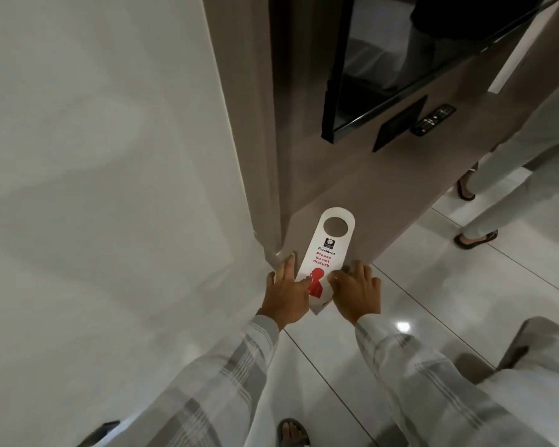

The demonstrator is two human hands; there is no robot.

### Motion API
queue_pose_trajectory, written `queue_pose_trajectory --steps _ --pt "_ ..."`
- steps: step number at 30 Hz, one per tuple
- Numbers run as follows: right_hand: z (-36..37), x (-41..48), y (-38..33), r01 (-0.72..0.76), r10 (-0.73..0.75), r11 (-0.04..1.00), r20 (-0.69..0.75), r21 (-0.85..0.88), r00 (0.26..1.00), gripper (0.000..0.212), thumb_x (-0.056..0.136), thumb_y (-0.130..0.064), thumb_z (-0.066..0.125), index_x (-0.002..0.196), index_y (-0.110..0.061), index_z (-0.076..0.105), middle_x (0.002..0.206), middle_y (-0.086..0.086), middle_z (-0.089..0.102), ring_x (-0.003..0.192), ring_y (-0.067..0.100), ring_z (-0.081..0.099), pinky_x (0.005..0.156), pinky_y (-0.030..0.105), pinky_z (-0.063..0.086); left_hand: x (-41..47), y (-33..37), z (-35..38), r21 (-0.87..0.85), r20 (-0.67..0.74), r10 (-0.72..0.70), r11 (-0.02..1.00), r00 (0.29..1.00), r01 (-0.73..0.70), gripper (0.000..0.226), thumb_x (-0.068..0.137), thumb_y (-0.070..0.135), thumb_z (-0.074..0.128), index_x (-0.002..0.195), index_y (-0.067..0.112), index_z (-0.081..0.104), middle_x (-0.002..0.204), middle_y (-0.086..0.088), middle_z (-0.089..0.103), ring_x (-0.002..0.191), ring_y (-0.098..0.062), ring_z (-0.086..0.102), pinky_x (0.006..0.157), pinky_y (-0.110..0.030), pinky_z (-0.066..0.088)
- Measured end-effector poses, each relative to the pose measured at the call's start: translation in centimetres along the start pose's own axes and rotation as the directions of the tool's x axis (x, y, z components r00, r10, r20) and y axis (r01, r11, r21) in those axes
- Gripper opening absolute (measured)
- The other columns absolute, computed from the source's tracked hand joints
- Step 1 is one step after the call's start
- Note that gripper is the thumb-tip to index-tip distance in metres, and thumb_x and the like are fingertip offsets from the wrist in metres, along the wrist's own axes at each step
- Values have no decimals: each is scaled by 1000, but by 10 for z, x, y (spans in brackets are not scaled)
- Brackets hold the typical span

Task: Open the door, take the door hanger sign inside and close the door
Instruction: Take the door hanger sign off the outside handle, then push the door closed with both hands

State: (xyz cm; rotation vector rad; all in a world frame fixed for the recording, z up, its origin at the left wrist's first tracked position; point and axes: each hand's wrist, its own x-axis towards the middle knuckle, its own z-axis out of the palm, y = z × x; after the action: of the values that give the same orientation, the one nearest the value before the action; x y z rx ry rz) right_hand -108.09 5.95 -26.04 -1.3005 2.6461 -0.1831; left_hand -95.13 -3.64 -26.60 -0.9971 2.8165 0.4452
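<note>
I see white card door hanger sign [328, 253] at 12 o'clock | left hand [288, 293], right hand [357, 290] grip holding its lower end | risk: slips if either loosens.

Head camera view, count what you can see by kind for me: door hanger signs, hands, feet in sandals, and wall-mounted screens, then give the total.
Door hanger sign: 1
Hands: 2, the left hand and right hand, both holding the sign
Feet in sandals: 3, two at the right and one at the bottom edge
Wall-mounted screen: 1
Total: 7
</note>
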Motion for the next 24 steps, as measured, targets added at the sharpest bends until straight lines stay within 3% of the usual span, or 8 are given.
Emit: queue_pose_trajectory --steps 3,6,10,13,16,19,24 --pt "-3 -7 -8 9 -10 1000 -43 -13 999 31 98 -35 52 124 -20 58 130 11 55 116 32 51 95 46 48 -19 -13 2 -15 -61 10 1000 998 -11 47 99 40 45 145 33 40 165 -10 7 151 -37 11 120 -59 18" --pt "-7 -16 -38 119 -121 993 -85 -27 989 29 92 -27 60 119 -15 62 125 17 61 109 36 57 84 47 51 -56 -40 -6 -43 -116 -32 999 993 27 48 100 31 43 147 31 36 165 -12 4 151 -36 10 120 -54 17" --pt "-8 -31 -108 240 -241 970 -46 -26 969 38 100 -36 44 135 -21 51 138 11 54 124 32 49 98 44 42 -126 -92 -24 -41 -255 -137 990 957 131 60 92 10 46 148 27 33 164 -16 6 150 -35 12 120 -51 19" --pt "-7 -50 -168 406 -404 913 -78 23 912 37 101 -34 47 135 -21 55 143 11 52 130 34 47 105 46 38 -181 -127 -37 -56 -387 -226 973 894 222 50 97 20 44 147 25 39 162 -16 20 148 -35 23 117 -53 27" --pt "-7 -100 -257 615 -606 787 -132 45 785 32 99 -31 54 127 -18 64 137 13 60 122 34 55 98 47 44 -276 -173 -48 -104 -513 -390 913 765 396 50 102 38 32 150 28 32 162 -12 22 149 -31 23 119 -52 24" --pt "-6 -153 -332 735 -723 674 -139 71 677 37 100 -34 49 134 -22 58 142 8 55 128 29 50 100 45 40 -371 -208 -51 -137 -590 -501 835 633 533 52 102 42 30 152 28 27 163 -10 21 150 -29 21 119 -52 22" --pt "-13 -278 -480 925 -902 361 -208 123 379 42 102 -34 45 141 -22 50 151 7 46 134 27 45 103 45 37 -562 -251 -73 -218 -685 -640 636 348 740 56 101 45 27 154 27 20 164 -7 17 151 -25 15 121 -52 16"
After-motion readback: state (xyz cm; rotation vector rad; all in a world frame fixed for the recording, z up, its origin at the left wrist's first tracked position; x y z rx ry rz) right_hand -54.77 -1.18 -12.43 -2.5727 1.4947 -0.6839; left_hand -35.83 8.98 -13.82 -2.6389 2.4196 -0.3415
